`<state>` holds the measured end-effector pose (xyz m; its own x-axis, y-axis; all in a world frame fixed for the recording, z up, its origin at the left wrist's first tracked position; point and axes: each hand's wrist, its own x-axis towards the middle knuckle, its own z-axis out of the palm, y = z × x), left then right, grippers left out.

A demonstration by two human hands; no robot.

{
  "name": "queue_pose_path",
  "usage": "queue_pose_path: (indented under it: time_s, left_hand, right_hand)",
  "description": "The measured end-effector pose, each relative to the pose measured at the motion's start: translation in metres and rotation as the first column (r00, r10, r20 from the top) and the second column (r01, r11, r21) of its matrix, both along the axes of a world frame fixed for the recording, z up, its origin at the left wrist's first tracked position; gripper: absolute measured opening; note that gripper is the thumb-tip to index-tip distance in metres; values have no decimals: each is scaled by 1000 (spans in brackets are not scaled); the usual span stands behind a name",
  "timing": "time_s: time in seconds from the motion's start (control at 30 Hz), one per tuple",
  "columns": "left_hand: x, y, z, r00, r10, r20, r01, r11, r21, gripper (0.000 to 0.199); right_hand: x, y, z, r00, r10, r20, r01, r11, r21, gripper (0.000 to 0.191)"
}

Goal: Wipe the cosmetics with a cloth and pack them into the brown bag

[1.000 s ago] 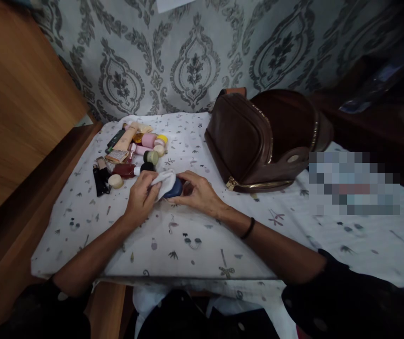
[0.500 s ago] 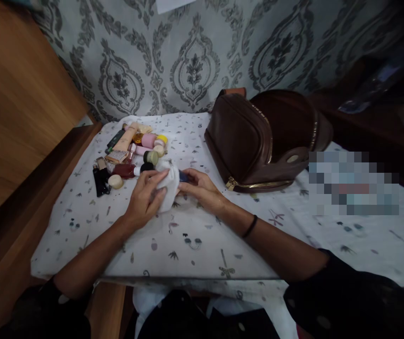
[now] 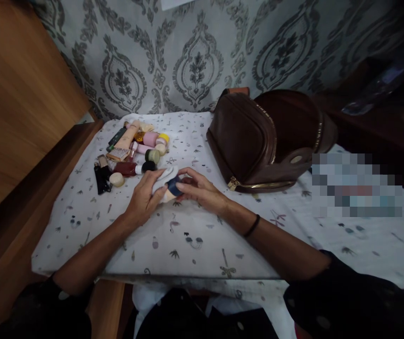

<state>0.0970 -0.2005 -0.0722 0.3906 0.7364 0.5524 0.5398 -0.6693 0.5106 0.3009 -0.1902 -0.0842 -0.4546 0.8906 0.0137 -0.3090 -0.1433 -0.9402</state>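
Note:
My left hand is closed on a white cloth over the middle of the patterned table cover. Beside it, my right hand grips a small container with a dark blue part and a pale part, which rests against the cloth. Just beyond my left hand lie a dark red bottle, a green-lidded jar and a small cream-lidded jar.
Several tubes and jars, including a beige tube and a pink jar, cluster at the back left. An open brown bag stands at the back right. Further right is a blurred-out item. Wooden furniture borders the left side.
The cloth has folded back towards my left hand, and more of the blue container now shows between my hands. The view has shifted slightly.

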Motion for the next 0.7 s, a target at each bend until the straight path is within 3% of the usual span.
queue_pose_path:
  time_s: [0.13,0.23,0.43,0.6,0.7]
  left_hand:
    - [1,0,3,999,-17,34,18,999,-28,30]
    - [2,0,2,997,33,72,-24,993,-119,28]
    - [1,9,-2,944,159,290,-38,924,-381,42]
    - [2,9,-4,934,180,307,24,830,-557,59]
    - [3,3,-5,945,145,294,65,796,-601,61]
  right_hand:
    - [-2,-2,-1,994,31,102,-42,994,102,49]
    - [-3,-2,-1,986,12,165,-38,987,155,55]
    - [-2,-4,1,998,52,34,-53,997,53,51]
    - [-3,0,1,987,-91,-132,98,994,43,52]
    - [-1,4,1,970,-228,-86,235,968,88,55]
